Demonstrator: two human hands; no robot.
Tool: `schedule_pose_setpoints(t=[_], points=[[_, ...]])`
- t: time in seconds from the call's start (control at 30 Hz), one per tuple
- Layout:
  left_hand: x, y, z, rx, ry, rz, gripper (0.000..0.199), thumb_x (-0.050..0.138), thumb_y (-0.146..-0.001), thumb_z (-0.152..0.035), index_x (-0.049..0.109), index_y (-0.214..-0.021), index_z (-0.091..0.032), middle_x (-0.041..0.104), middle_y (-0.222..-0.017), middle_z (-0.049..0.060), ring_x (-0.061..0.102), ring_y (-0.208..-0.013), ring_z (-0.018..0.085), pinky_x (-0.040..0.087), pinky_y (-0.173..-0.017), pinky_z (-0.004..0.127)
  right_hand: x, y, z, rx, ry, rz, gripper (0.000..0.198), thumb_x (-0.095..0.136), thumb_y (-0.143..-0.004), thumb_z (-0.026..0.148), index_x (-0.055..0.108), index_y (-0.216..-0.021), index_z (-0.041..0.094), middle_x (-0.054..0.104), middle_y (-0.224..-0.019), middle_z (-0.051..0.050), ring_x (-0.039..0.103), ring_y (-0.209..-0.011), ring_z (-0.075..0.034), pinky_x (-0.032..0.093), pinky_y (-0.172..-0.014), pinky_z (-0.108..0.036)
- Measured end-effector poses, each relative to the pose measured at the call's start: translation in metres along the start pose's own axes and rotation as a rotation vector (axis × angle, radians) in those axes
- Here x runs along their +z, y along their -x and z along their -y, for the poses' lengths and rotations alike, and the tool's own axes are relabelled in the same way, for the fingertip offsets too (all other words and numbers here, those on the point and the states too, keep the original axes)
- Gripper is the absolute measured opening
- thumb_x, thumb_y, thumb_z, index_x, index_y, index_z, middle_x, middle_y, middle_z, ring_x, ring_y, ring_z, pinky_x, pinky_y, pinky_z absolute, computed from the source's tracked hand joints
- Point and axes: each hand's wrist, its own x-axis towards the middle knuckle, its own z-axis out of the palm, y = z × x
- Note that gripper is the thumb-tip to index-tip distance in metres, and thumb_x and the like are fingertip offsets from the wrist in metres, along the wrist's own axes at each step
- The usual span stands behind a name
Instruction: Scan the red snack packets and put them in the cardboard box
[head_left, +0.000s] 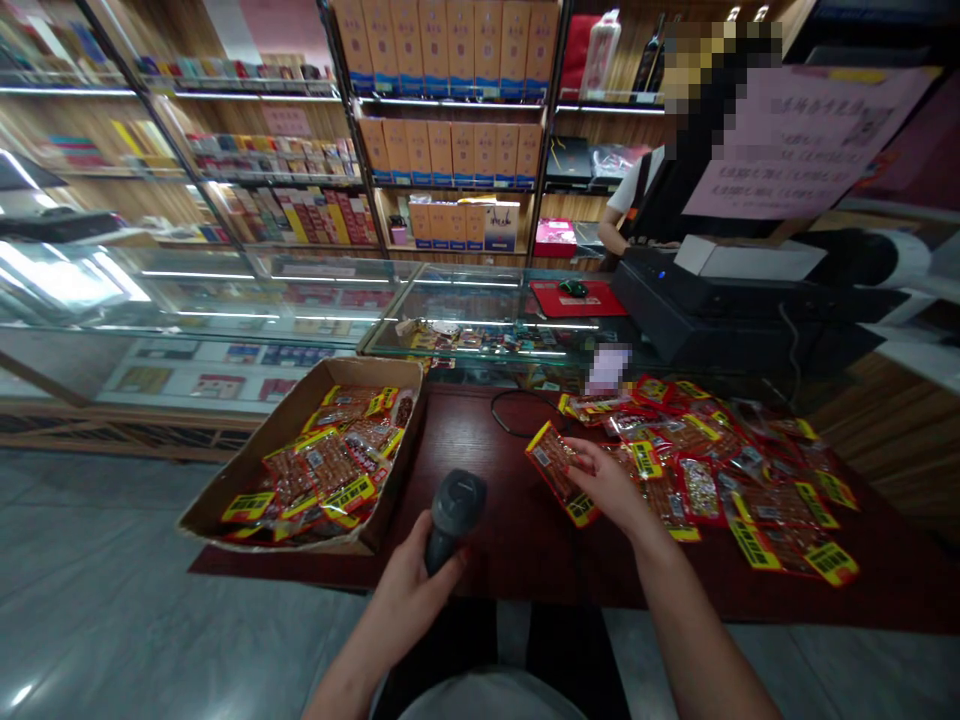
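Note:
My left hand (418, 583) is wrapped round the handle of a dark grey barcode scanner (457, 503), its head pointing forward above the table. In my right hand (604, 482) is a red and yellow snack packet (555, 468), pinched at its right side and tilted. Brown sticks show through the packet's clear middle. Right beside that hand, a loose heap of similar snack packets (697, 440) spreads over the dark red table (480, 420). To the left of the scanner stands an open cardboard box (409, 440) with several more packets lying inside.
A black cable (501, 425) loops on the table. Behind it runs a glass display counter (450, 290) with a red mouse pad (547, 298) and a black mouse (573, 288). Black checkout equipment (675, 310) stands at the right. Another person's arm (611, 235) shows behind the counter.

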Motion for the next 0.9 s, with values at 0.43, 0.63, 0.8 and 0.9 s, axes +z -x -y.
schedule_pose_setpoints(t=[0.43, 0.63, 0.8, 0.9], points=[[0.011, -0.08, -0.122, 0.409, -0.219, -0.031, 0.043, 0.057, -0.092, -0.035, 0.05, -0.129, -0.014, 0.062, -0.081, -0.002, 0.058, -0.064, 0.015, 0.046, -0.064, 0.027, -0.012, 0.012, 0.033, -0.003, -0.344, -0.225, 0.061, 0.086, -0.066, 0.033, 0.068, -0.124, 0.025, 0.08, -0.114, -0.007, 0.074, -0.103, -0.026, 0.057, -0.094, -0.041], [0.01, -0.109, -0.128, 0.514, -0.401, -0.107, 0.046, 0.063, -0.089, -0.038, 0.052, -0.129, -0.017, 0.072, -0.108, 0.008, 0.069, -0.095, 0.025, 0.05, -0.086, 0.037, -0.017, 0.006, 0.023, 0.033, -0.399, -0.218, 0.062, 0.089, -0.063, 0.032, 0.071, -0.122, 0.026, 0.082, -0.108, -0.005, 0.075, -0.102, -0.027, 0.056, -0.094, -0.042], [0.008, -0.117, -0.123, 0.482, -0.308, -0.095, 0.044, 0.063, -0.087, -0.039, 0.055, -0.124, -0.017, 0.073, -0.108, 0.009, 0.069, -0.098, 0.027, 0.051, -0.09, 0.039, -0.005, -0.015, 0.013, 0.001, -0.397, -0.191, 0.058, 0.089, -0.064, 0.029, 0.073, -0.12, 0.029, 0.082, -0.11, -0.002, 0.076, -0.102, -0.026, 0.057, -0.092, -0.041], [0.006, -0.111, -0.12, 0.484, -0.274, -0.105, 0.042, 0.063, -0.086, -0.039, 0.058, -0.122, -0.017, 0.073, -0.107, 0.008, 0.069, -0.098, 0.026, 0.051, -0.089, 0.038, 0.025, -0.032, 0.008, 0.035, -0.418, -0.095, 0.053, 0.091, -0.06, 0.023, 0.075, -0.11, 0.027, 0.083, -0.094, -0.001, 0.077, -0.088, -0.024, 0.059, -0.084, -0.04]])
